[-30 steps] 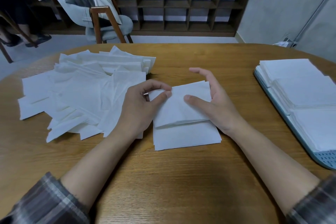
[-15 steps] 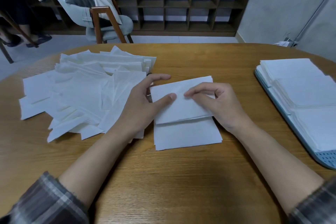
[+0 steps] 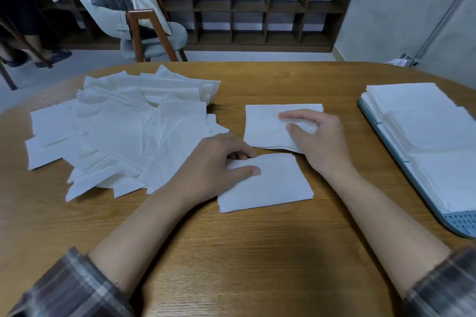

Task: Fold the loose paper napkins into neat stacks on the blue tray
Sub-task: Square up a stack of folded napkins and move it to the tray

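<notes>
Folded napkin (image 3: 265,127) pinched in right hand (image 3: 322,144), small stack (image 3: 273,185) gripped under left hand (image 3: 211,165); napkin stacks (image 3: 425,123) filling blue tray (image 3: 459,224).

The blue tray (image 3: 461,226) and its folded stacks (image 3: 425,121) run off the right edge. The left hand (image 3: 213,162) covers the left corner of the near stack (image 3: 273,185), the right hand (image 3: 319,141) hides one end of the folded napkin (image 3: 262,126), and the clutter by the wall (image 3: 405,58) is too small to tell.

Right hand (image 3: 319,141) pinches folded napkin (image 3: 265,126); left hand (image 3: 213,167) grips small stack (image 3: 270,188); blue tray (image 3: 458,224) at right.
</notes>
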Motion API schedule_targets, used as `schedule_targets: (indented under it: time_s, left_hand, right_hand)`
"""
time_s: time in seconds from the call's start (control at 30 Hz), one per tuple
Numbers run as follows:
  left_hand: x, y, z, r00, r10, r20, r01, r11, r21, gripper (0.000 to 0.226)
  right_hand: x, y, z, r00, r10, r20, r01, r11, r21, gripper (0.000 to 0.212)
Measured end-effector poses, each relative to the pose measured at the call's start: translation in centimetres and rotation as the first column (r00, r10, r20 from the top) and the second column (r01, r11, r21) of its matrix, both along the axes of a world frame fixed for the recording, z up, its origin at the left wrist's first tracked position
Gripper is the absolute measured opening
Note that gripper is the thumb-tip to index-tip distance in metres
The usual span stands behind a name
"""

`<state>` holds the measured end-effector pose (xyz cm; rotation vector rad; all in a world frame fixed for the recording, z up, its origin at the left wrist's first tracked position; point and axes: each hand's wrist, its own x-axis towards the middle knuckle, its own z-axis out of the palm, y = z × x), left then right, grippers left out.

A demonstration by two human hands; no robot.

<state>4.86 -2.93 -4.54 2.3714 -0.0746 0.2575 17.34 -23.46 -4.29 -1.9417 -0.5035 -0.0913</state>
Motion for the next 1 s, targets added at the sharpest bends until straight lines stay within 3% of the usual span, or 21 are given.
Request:
schedule_targets:
  time_s: [0.27, 0.53, 0.77, 0.87, 1.0]
  left_hand:
    - [0.13, 0.31, -0.43, 0.994, -0.057, 0.091, 0.051, 0.997, 0.066, 0.021]
    - [0.01, 0.22, -0.23, 0.999, -0.027, 0.029, 0.027, 1.0, -0.013, 0.007]
    - [-0.02, 0.31, -0.16, 0.998, -0.056, 0.037, 0.056, 0.998, 0.014, 0.003]
    - [-0.05, 0.21, -0.24, 0.998, -0.059, 0.027, 0.057, 0.997, 0.049, 0.014]
    - [-0.1, 0.17, 0.05, 0.997, -0.077, -0.007, 0.077, 0.997, -0.009, 0.004]
  right_hand:
    - [-0.27, 0.19, 0.09, 1.0, 0.012, -0.01, -0.012, 1.0, 0.005, 0.027]
    - [-0.58, 0.22, 0.16, 0.999, 0.038, -0.005, -0.038, 0.998, 0.043, 0.027]
    - [-0.65, 0.09, 0.57, 0.999, 0.028, -0.014, -0.028, 0.998, 0.055, 0.027]
    - [-0.74, 0.19, 0.56, 0.999, 0.029, -0.019, -0.028, 0.998, 0.052, 0.028]
    - [-0.73, 0.21, 0.64, 0.999, 0.031, -0.026, -0.029, 0.998, 0.06, 0.027]
